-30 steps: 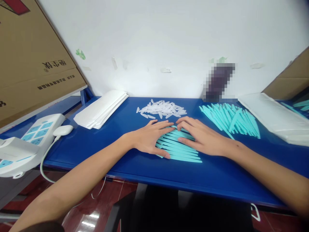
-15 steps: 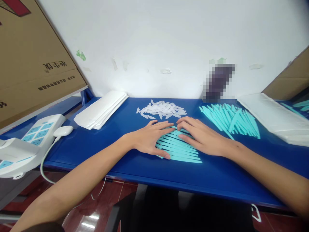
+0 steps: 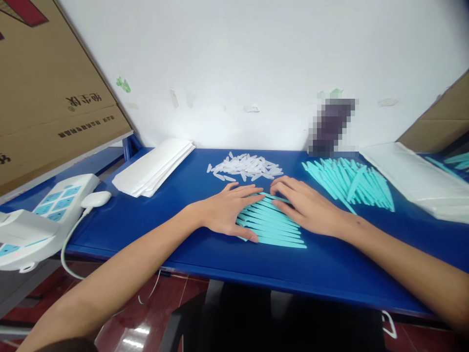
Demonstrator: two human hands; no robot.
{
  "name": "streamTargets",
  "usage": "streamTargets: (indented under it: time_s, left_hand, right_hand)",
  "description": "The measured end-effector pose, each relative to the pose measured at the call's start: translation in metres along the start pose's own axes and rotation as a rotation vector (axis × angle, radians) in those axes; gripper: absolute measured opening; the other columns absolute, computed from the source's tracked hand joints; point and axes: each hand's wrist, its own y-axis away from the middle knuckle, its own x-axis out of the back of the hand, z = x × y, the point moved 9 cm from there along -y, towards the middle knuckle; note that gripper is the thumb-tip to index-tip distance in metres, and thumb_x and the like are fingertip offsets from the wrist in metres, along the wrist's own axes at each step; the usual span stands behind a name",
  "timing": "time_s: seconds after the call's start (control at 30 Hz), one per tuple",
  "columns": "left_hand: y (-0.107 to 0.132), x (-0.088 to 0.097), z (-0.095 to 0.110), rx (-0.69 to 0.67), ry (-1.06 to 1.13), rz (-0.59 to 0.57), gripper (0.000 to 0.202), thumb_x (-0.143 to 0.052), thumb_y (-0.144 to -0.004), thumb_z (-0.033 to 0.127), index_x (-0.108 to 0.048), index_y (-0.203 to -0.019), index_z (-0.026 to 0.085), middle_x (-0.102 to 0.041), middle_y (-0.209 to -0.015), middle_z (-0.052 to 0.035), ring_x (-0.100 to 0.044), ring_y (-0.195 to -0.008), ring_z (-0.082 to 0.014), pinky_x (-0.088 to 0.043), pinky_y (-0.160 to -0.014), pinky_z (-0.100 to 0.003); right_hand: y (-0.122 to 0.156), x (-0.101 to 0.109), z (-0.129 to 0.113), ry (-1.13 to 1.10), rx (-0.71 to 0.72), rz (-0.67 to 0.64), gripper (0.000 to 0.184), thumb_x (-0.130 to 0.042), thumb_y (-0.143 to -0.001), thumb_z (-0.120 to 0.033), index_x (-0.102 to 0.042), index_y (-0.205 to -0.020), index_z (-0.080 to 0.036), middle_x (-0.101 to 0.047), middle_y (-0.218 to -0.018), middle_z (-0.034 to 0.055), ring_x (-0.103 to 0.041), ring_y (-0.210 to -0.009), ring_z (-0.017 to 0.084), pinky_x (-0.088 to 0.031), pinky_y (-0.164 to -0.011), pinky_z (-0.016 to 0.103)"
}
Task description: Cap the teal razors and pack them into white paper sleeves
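A row of slim teal plastic sticks (image 3: 273, 230), shaped like eyebrow razors, lies fanned side by side on the blue table. My left hand (image 3: 234, 208) rests flat over their left ends, fingers stretched out and thumb apart. From the other side, my right hand (image 3: 304, 205) lies over the upper right of the row with its fingers bent but spread, touching the sticks without gripping any. Part of the row is hidden under both hands. Beyond them is a heap of small white plastic pieces (image 3: 247, 166).
A looser pile of teal sticks (image 3: 351, 183) is at right, beside a clear plastic bag (image 3: 414, 181). White paper sleeves (image 3: 156, 166) lie at back left. A power strip (image 3: 62, 205) with a white cable stands left, below a large cardboard box (image 3: 54, 88). A blurred dark object (image 3: 333, 124) leans at the wall.
My right hand has shifted slightly right and up, baring a little more of the stick row. The left hand stays in place.
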Motion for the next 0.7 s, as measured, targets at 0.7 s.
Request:
streamTargets:
  time_s: [0.7]
  left_hand:
    - [0.014,0.053,-0.068,0.289,-0.079,0.520,0.038,-0.046,-0.101,0.041,-0.072,-0.114,0.018,-0.066,-0.093,-0.0076,-0.062,-0.087,-0.0222,-0.047,-0.083,-0.036]
  right_hand:
    - [-0.003,-0.002,0.019,-0.022,-0.213,-0.031,0.035,-0.043,-0.099,-0.049,-0.063,-0.095,-0.021,-0.055,-0.054,-0.0040,-0.053,-0.054,0.017,-0.041,-0.081,0.041]
